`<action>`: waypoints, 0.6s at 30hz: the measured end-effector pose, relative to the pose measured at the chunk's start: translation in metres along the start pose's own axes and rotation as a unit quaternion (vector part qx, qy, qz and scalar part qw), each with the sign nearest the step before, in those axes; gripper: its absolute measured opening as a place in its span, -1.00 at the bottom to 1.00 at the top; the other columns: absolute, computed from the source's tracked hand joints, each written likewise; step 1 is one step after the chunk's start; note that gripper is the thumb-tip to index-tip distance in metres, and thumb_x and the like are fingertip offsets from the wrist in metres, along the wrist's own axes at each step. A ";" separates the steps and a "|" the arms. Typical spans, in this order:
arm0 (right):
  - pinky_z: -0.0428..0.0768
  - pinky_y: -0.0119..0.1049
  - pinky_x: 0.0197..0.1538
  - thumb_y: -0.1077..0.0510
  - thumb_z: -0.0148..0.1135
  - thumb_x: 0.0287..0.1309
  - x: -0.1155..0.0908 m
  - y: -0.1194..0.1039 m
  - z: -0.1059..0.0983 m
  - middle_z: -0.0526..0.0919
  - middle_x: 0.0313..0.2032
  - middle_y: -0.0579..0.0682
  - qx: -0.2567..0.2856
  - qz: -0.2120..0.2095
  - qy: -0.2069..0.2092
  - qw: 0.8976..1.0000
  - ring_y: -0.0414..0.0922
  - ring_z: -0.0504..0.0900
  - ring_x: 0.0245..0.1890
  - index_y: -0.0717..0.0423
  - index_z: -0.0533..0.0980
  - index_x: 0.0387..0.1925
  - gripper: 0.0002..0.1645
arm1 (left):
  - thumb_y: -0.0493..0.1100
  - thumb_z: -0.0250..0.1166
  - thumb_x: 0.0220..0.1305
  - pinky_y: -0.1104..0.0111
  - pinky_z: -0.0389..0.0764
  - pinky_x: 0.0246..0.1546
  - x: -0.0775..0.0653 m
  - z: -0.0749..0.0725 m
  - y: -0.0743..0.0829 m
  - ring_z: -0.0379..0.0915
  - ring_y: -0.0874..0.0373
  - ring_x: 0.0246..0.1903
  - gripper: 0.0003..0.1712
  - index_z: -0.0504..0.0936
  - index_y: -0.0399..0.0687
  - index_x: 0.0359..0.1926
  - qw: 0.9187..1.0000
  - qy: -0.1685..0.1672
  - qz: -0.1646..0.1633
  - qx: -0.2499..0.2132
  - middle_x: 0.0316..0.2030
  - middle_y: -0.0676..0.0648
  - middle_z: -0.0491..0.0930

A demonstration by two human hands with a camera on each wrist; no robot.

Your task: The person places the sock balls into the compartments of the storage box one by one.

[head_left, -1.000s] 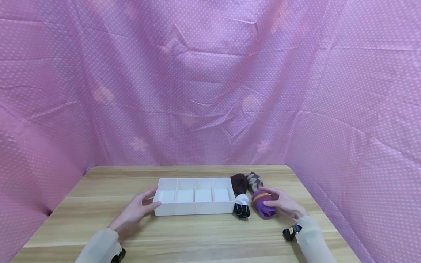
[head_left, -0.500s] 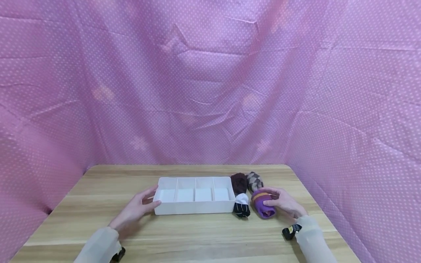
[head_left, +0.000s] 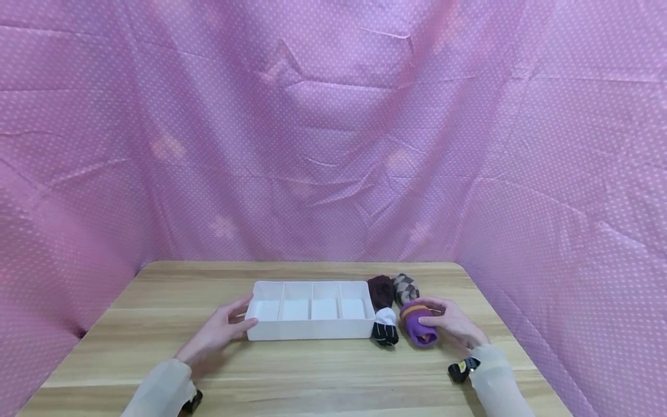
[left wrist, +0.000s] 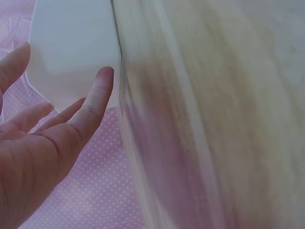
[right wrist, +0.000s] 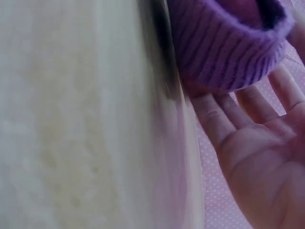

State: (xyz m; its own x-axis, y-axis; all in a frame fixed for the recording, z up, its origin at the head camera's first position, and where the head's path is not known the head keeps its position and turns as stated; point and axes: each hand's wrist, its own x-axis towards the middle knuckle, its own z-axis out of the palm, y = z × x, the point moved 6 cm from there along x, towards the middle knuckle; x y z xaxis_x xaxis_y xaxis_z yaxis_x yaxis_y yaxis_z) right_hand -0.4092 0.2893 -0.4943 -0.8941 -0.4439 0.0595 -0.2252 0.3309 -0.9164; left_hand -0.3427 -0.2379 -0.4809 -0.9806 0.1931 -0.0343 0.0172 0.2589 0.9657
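Observation:
In the head view a white plastic box (head_left: 311, 330) with several compartments sits mid-table, its compartments bare. My left hand (head_left: 219, 331) is at its left end, fingers spread and fairly straight; in the left wrist view one fingertip (left wrist: 105, 72) lies right at the box wall. My right hand (head_left: 452, 323) holds a purple rolled-up sock (head_left: 415, 330) with an orange stripe from its right side, thumb on the near side and fingers round the far side. The right wrist view shows the sock's ribbed cuff (right wrist: 224, 52), with the fingertips partly hidden behind it.
Between box and purple sock lies a black-and-white rolled sock (head_left: 385, 331). Behind it are a dark brown sock (head_left: 381, 291) and an argyle one (head_left: 405, 288). The wooden table (head_left: 312, 379) has pink dotted cloth (head_left: 323, 145) hung behind and at both sides.

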 end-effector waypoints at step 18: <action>0.66 -0.32 0.08 0.13 0.34 0.17 0.011 -0.010 0.002 0.49 0.23 0.32 0.063 0.025 0.079 0.995 -0.14 0.62 0.00 0.24 0.32 0.35 -0.25 | -0.08 0.35 0.26 0.21 0.69 0.09 -0.003 0.000 0.000 0.30 -0.31 0.29 -0.01 -0.03 -0.10 0.54 1.000 -0.002 -0.003 0.005 0.39 -0.49 0.12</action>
State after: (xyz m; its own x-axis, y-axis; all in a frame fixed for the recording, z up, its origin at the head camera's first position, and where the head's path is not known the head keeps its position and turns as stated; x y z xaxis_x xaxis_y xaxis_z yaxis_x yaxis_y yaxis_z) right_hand -0.4164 0.2793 -0.4852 -0.9546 -0.2904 0.0657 -0.1383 0.2371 -0.9616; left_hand -0.3402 -0.2384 -0.4811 -0.9799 0.1949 -0.0415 0.0127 0.2688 0.9631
